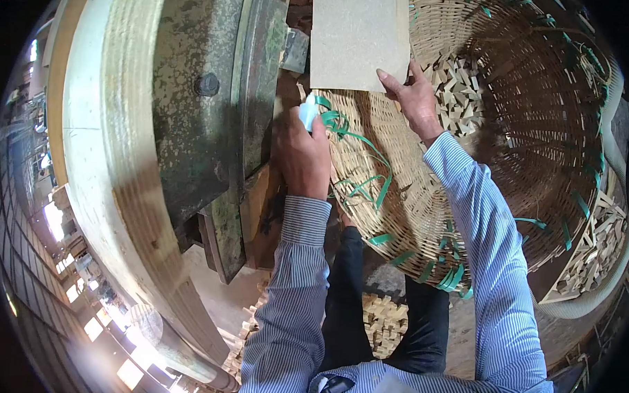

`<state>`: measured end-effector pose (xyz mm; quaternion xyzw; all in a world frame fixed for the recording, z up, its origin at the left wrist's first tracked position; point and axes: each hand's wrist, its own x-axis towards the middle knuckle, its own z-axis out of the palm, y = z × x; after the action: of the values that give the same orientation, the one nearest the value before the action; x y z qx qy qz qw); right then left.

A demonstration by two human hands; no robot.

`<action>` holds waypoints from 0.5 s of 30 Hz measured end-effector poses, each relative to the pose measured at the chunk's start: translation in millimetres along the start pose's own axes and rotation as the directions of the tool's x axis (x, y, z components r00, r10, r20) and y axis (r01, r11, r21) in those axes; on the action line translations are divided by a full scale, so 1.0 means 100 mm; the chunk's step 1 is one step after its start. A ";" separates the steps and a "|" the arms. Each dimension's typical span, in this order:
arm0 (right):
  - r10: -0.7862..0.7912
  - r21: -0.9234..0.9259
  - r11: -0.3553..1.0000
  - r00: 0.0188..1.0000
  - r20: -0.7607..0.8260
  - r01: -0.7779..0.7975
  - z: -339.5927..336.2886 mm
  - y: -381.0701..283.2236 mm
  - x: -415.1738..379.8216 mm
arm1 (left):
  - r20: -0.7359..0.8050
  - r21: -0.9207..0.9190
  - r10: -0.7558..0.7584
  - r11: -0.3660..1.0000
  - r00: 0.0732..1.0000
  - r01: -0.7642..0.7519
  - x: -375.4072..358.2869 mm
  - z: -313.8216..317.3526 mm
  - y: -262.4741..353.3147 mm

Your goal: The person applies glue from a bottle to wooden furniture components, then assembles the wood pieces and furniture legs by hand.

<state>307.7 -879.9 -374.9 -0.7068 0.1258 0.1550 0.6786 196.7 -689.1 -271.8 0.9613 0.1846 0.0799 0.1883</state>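
My right hand (413, 96) grips the lower edge of a flat grey board (356, 34) that stands over the rim of a large woven basket (533, 119). My left hand (302, 154) is closed around a small pale blue-white object (307, 112) at the basket's left rim, next to green plastic strapping (358, 160). Small cut wooden pieces (456, 94) lie inside the basket just past my right hand.
A big worn green machine with a pale curved guard (187, 111) fills the left. More wooden pieces (597, 245) sit in a second basket at lower right, and a pile of them (385, 322) lies on the floor between my legs.
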 end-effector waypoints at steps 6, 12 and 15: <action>-0.025 0.003 1.000 1.000 -0.008 0.025 0.01 0.02 0.02 | 0.045 0.079 -0.008 0.997 0.999 0.005 0.14 0.03 0.00; -0.003 -0.039 0.999 1.000 -0.014 0.002 -0.01 0.03 0.02 | 0.173 0.085 -0.056 0.995 0.983 0.042 0.24 0.01 -0.02; -0.011 -0.044 0.999 1.000 -0.018 0.010 0.00 0.05 0.04 | 0.186 0.127 -0.048 0.992 0.981 0.025 0.25 -0.01 -0.02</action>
<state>309.0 -880.4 -381.2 -0.7234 0.1250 0.1478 0.6627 219.0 -677.5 -269.1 0.9708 0.1881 -0.0264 0.1465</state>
